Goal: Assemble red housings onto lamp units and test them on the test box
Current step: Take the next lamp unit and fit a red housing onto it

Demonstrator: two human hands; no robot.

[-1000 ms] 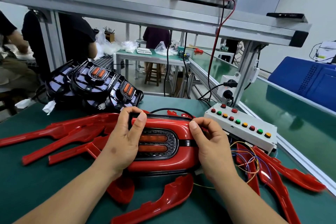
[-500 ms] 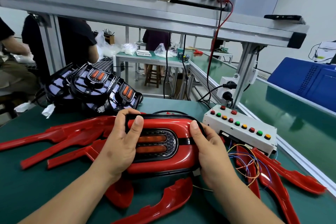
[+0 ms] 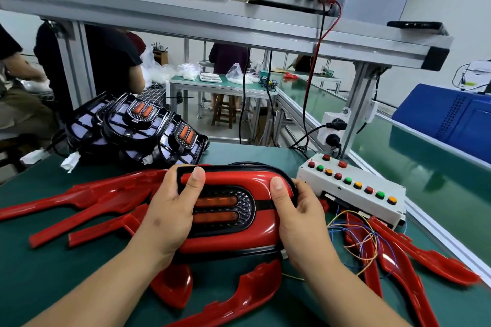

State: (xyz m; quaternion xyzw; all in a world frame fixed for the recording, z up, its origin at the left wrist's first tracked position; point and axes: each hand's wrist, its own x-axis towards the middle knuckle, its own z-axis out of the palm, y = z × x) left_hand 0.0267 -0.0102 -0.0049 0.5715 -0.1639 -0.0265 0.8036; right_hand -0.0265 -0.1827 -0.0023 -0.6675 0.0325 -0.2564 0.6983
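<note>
Loose housings (image 3: 79, 202) fan out glossy on the green bench (image 3: 53, 273). The left hand (image 3: 170, 218) grips the left end of the lamp unit (image 3: 223, 210), thumb pressing its red housing (image 3: 233, 243). The right hand (image 3: 300, 218) clasps the other end. Long axis runs left to right, smooth shell around a honeycombed black lens. The test box (image 3: 353, 188), matte white, sits just right. I'd say the right hand is nearer.

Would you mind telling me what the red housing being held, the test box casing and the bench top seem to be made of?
Red housing: probably moulded plastic, glossy, judging by sharp highlights on its smooth curves. Test box: white matt casing, painted metal or plastic; I cannot tell which. Bench top: dark green matt mat, perhaps rubber or vinyl.
</note>
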